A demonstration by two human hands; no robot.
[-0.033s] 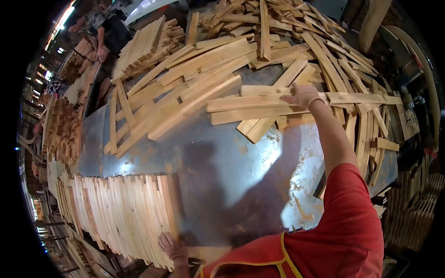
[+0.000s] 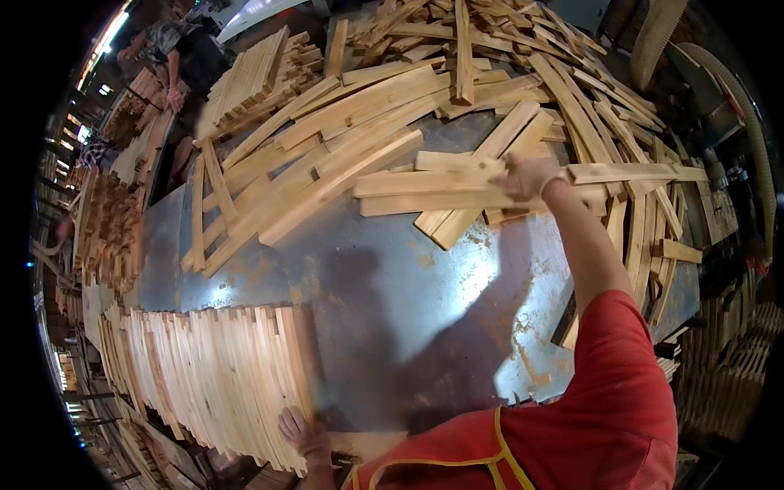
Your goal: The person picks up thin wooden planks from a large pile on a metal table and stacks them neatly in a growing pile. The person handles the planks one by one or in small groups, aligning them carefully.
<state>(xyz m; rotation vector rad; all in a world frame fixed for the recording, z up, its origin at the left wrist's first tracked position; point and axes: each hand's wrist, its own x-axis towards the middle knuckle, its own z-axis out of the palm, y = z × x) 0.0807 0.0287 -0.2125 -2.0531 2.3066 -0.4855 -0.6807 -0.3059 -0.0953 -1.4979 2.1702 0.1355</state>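
My right hand (image 2: 529, 177), arm stretched out, is closed over a pair of pale wooden boards (image 2: 433, 201) lying side by side. They lie across other loose boards to the right of the metal tabletop's middle. The palm hides part of their edges, and the fingertips are partly blurred. At the lower left, my left hand (image 2: 303, 433) rests with fingers spread against the near right end of a tight row of boards (image 2: 216, 380). That row stands packed edge to edge on the table.
A big jumbled heap of boards (image 2: 490, 37) covers the far side. Several longer boards (image 2: 327, 175) lie slanted left of centre. A neat stack (image 2: 249, 77) stands at the far left, near another person (image 2: 175, 65). Ribbed hoses (image 2: 653, 41) hang at the right.
The pair of boards under my right hand has slid slightly left, and the hand has shifted a little left with them. My left hand stays in place.
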